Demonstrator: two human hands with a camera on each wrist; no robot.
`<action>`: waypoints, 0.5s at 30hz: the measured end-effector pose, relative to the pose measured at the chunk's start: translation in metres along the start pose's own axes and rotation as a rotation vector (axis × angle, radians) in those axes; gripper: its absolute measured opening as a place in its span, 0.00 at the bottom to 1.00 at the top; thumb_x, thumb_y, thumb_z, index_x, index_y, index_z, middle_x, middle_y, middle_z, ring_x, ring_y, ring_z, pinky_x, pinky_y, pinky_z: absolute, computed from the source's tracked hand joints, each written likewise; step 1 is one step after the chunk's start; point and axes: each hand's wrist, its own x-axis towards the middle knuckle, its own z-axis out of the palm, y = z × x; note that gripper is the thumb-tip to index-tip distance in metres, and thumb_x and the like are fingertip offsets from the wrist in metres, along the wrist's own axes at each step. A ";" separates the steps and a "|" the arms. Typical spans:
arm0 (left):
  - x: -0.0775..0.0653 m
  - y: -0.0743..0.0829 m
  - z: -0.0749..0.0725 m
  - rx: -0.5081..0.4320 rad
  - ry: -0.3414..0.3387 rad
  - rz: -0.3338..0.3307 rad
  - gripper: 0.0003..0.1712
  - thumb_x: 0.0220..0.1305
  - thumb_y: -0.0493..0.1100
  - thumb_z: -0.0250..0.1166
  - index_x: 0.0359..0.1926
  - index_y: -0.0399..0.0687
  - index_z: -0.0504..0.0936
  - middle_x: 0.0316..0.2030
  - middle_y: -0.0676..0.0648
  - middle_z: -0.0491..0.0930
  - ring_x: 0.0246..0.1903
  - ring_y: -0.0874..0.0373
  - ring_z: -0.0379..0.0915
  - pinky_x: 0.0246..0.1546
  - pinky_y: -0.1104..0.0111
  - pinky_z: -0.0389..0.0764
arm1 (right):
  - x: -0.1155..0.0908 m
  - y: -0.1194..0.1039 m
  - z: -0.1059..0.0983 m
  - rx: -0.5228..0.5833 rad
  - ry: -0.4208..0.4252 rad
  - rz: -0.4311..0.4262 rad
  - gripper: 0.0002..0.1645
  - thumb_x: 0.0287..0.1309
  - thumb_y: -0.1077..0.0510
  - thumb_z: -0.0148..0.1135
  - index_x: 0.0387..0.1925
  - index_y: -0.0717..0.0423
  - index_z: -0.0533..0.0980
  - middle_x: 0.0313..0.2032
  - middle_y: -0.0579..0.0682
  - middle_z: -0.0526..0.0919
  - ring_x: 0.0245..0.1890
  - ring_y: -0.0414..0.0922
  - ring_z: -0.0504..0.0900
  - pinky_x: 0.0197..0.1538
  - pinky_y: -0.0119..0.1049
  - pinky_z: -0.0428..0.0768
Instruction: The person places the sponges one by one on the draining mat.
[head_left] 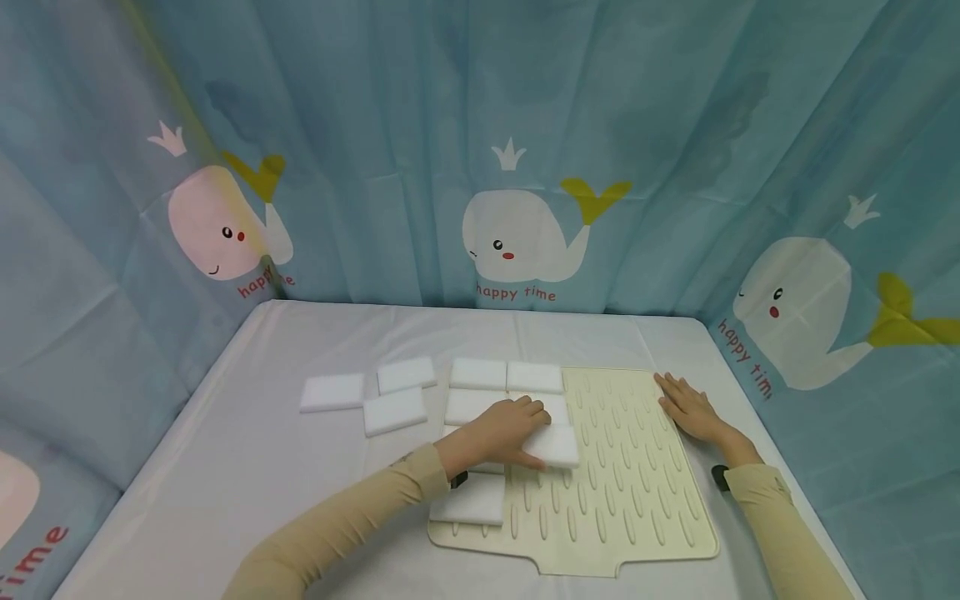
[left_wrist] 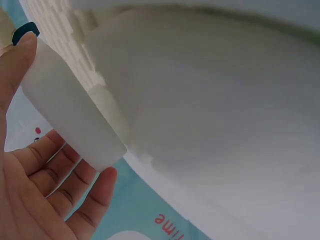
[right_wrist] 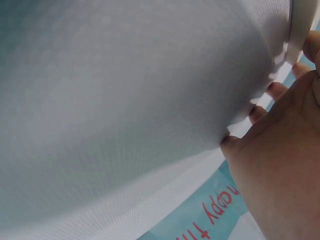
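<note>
My left hand (head_left: 501, 435) pinches a white sponge block (head_left: 555, 447) between thumb and fingers, low over the middle of a cream ridged silicone mat (head_left: 622, 500). The left wrist view shows this block's long side, with the thumb at its upper end and fingertips along the opposite edge. More white sponges lie in rows on the mat's left half, including a sponge (head_left: 477, 374) at the far left corner and another (head_left: 468, 500) near the front; my left hand partly hides others. My right hand (head_left: 693, 410) rests with fingers extended at the mat's far right edge.
Three loose white sponges lie left of the mat: one sponge (head_left: 332, 392) farthest out, one (head_left: 406, 375) behind, one (head_left: 395, 412) in front. A white cloth (head_left: 262, 467) covers the table. Blue whale-printed curtains (head_left: 360, 208) enclose the back and sides.
</note>
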 end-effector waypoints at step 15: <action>0.003 0.004 0.013 0.006 -0.063 -0.010 0.45 0.46 0.75 0.59 0.57 0.52 0.68 0.48 0.54 0.71 0.42 0.62 0.67 0.32 0.72 0.71 | 0.002 0.005 0.002 0.000 -0.007 -0.004 0.34 0.70 0.49 0.39 0.70 0.60 0.48 0.68 0.70 0.45 0.66 0.73 0.39 0.57 0.73 0.34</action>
